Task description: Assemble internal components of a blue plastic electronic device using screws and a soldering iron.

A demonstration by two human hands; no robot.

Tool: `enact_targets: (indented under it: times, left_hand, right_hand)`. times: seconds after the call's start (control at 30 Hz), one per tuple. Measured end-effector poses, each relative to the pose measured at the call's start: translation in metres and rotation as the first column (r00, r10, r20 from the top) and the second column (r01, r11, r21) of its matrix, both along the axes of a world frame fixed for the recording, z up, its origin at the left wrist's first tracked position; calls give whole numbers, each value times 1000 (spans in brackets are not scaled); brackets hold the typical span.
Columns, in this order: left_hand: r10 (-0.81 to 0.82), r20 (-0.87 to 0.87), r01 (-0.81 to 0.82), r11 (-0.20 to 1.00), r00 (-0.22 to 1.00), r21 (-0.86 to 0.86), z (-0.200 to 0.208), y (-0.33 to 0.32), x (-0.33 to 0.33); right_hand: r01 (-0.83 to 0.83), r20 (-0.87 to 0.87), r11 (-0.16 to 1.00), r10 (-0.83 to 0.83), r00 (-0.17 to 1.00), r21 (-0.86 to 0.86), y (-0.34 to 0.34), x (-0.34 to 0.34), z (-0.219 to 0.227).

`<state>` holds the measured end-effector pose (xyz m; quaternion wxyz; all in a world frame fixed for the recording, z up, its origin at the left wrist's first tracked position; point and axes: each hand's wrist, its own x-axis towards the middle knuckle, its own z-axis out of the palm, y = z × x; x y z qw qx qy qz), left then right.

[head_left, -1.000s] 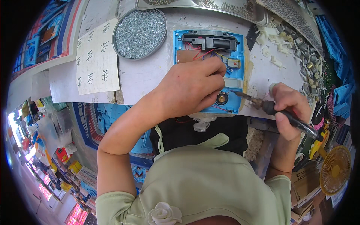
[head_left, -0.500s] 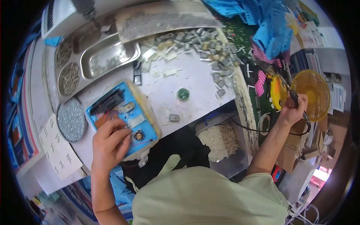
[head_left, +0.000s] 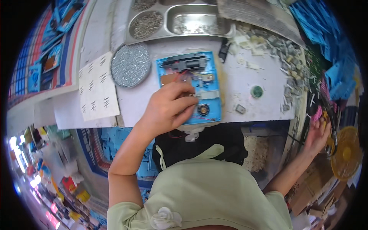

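Observation:
A blue open device case (head_left: 209,82) lies on the white worktop (head_left: 237,76), with a black part at its top, a brown board, red wires and a small round speaker (head_left: 203,110). My left hand (head_left: 168,109) rests on the case's lower left, fingertips pinched on the parts at its middle. My right hand (head_left: 317,134) reaches far right past the worktop's edge, fingers spread, beside a dark tool (head_left: 334,128) and a yellow fan (head_left: 347,153). Nothing shows clearly in its palm.
A round grey dish of small parts (head_left: 130,65) and a white paper sheet (head_left: 97,88) sit left of the case. Steel trays (head_left: 180,21) stand behind. A green cap (head_left: 257,91), a small grey piece (head_left: 240,109) and several loose parts (head_left: 283,53) lie to the right.
The view has swung back over the worktop. My right hand, which held a dark tool at the case, moved right to the fan and no longer grips it. My left hand stays on the case.

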<state>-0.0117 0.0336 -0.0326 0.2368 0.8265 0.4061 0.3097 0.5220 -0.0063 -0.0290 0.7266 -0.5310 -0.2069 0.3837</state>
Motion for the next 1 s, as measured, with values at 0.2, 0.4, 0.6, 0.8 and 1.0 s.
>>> enact_targets:
  times: [0.2,0.4,0.6,0.8,1.0]
  left_hand:
    - [45,94,-49,998,995,35,-2,-5,3]
    - [230,180,-259,953,956,158,-3,-2,13]
    - [233,20,-232,944,972,233,6,18,16]
    - [226,-126,-182,939,966,291,1,23,20]
    - [214,-127,-169,940,969,296,-3,25,20]
  right_hand:
    - [-328,486,900,432,759,-288,19,-194,-8]
    - [-547,877,719,477,-60,-429,97,-305,15]
    - [-445,843,716,454,-288,-538,99,-319,25]
    - [-497,681,565,729,-73,-658,109,-312,21]
    - [-407,756,638,568,-325,-654,109,-320,25]
